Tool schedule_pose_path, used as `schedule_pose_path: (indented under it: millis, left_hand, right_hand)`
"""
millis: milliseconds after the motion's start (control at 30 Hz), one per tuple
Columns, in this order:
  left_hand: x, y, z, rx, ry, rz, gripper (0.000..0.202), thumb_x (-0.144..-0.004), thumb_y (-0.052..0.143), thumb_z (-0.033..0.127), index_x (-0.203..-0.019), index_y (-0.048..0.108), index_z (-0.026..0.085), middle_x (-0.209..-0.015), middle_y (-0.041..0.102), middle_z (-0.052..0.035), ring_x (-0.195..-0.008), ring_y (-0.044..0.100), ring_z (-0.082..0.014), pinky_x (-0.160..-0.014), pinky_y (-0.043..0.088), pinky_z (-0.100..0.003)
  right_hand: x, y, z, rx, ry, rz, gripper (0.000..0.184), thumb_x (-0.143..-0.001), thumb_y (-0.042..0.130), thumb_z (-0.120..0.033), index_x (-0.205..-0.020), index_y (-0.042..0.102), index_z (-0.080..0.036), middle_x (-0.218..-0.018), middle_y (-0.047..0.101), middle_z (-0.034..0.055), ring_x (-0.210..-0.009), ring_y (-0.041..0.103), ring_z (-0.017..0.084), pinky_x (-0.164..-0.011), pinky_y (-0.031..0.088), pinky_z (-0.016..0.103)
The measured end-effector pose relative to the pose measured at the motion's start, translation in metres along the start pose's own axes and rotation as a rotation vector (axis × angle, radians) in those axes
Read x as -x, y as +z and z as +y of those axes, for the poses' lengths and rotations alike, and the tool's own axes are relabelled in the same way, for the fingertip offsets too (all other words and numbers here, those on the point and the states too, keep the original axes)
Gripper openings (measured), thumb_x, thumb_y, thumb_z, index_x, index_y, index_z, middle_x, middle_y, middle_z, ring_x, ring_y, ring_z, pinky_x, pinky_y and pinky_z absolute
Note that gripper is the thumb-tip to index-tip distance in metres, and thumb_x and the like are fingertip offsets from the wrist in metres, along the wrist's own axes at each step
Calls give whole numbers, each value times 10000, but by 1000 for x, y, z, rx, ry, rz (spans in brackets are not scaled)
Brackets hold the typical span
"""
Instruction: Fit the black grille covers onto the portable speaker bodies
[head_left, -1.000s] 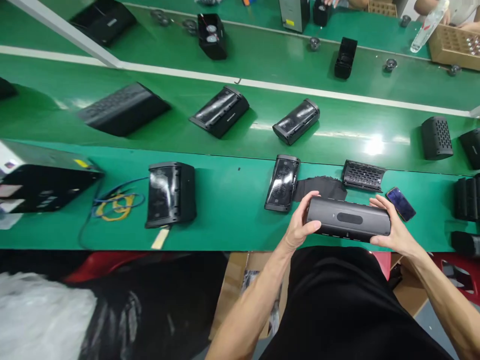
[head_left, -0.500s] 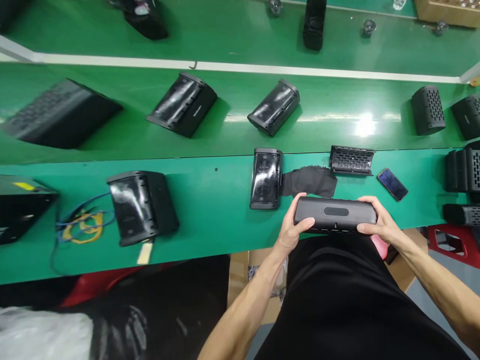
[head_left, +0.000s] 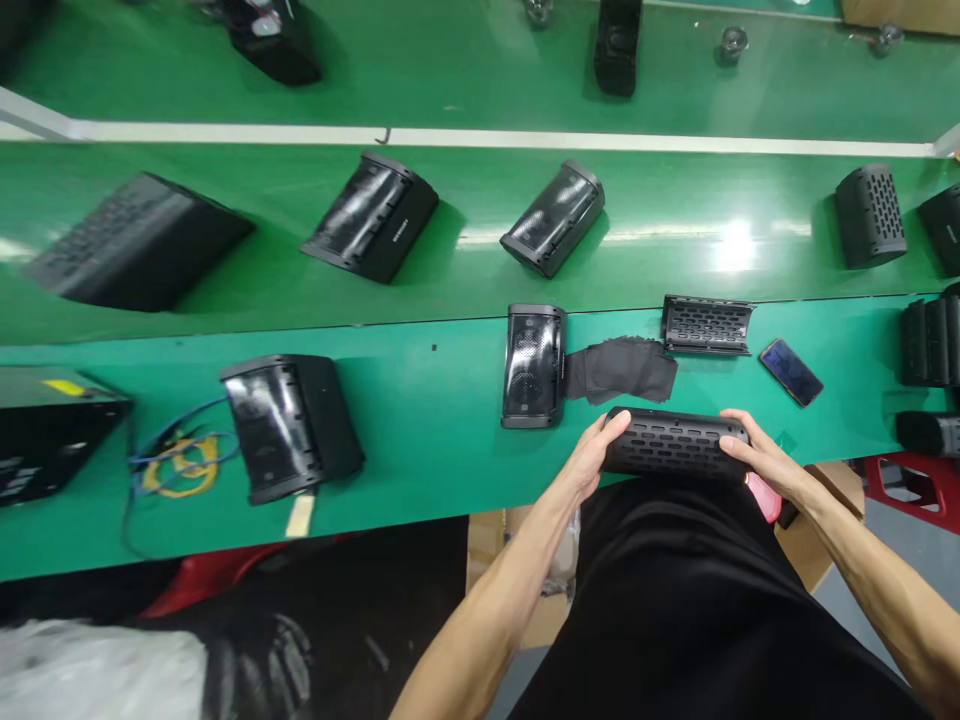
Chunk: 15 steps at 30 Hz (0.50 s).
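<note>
A black speaker (head_left: 671, 443) with a slotted grille is held level at the bench's front edge, its grille side turned up. My left hand (head_left: 592, 455) grips its left end, thumb on top. Around the right end closes my right hand (head_left: 757, 455), thumb over the grille; the fingers beneath are hidden. Just beyond lie a stack of black cloth pieces (head_left: 622, 368) and a loose slotted grille (head_left: 707, 325). Left of the cloth, a speaker with a glossy face (head_left: 534, 366) lies on the bench.
A phone (head_left: 791, 372) lies to the right. Further left are another glossy-faced speaker (head_left: 289, 428) and coiled blue and yellow cables (head_left: 182, 463). Several speakers, among them one with a glossy front (head_left: 553, 218), lie on the green strip behind. A red stool (head_left: 911, 490) stands at the right.
Both hands have rolled the speaker over: its plain side with an oval panel faced up before, and the slotted grille faces up now. The camera view has shifted slightly.
</note>
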<state>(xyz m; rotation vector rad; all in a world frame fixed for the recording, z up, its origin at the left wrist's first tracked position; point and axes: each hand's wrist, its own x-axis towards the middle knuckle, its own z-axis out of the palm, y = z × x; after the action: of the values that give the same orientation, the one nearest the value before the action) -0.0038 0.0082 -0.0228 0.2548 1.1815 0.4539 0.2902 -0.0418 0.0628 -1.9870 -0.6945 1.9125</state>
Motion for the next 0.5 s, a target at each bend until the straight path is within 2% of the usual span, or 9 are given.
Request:
schedule_pose_path:
  millis: [67,133,267,333,400,433,500]
  left_hand:
    - [2,-5,6,-21,32,-51,903,-606,966,664,-1343,723,202,-1420,728,-150,-1401,607,-400,-1211,426,-499]
    - [2,-10,16,-65,115,-97,1006,-608,993,590,-1489,645,249,-1528,665,-126,-1490,535,-410,-1267,373,-504]
    - [-9,-6,47,-146,313,-136,991,-711,930,606,-1570,582,255,-1549,643,-126,-1527,488,-426,-1281,363,-510]
    - [-21,3,63,-51,397,-133,941,-807,821,686,-1603,529,278,-1551,629,-127,-1439,571,-388,-1194,463,-503]
    - [-34,12,72,74,439,-45,830,-876,719,722,-1560,543,286,-1503,642,-125,-1243,675,-317,-1007,576,-456]
    - [-40,15,72,98,444,35,757,-878,712,714,-1477,599,265,-1423,677,-123,-1117,702,-276,-896,596,-408]
    - [-51,17,62,27,430,202,578,-838,759,660,-1194,707,208,-1139,741,-93,-869,678,-208,-717,549,-318]
  right_hand:
    - [2,-4,-3,70,-62,-8,782,-832,815,-722,-1427,559,-283,-1260,698,64,-1185,682,298,-1052,565,458]
    - [5,-6,-8,109,-139,1,785,-815,828,-728,-1408,589,-273,-1292,696,80,-1211,671,317,-1056,564,468]
    - [-4,-18,-32,186,-322,89,764,-816,808,-749,-1375,649,-254,-1320,702,101,-1227,667,343,-1052,561,478]
    - [-23,-35,-55,201,-398,146,779,-795,804,-776,-1352,677,-247,-1341,711,106,-1262,659,360,-1088,544,501]
    - [-56,-57,-86,137,-442,220,803,-741,813,-813,-1291,696,-241,-1294,738,108,-1222,681,363,-1058,569,516]
    - [-78,-69,-102,69,-451,269,809,-716,813,-832,-1255,694,-240,-1238,753,107,-1158,704,354,-1000,600,515]
    - [-126,-91,-136,-52,-445,377,781,-732,788,-838,-1229,662,-249,-1120,763,96,-1017,731,319,-854,647,499]
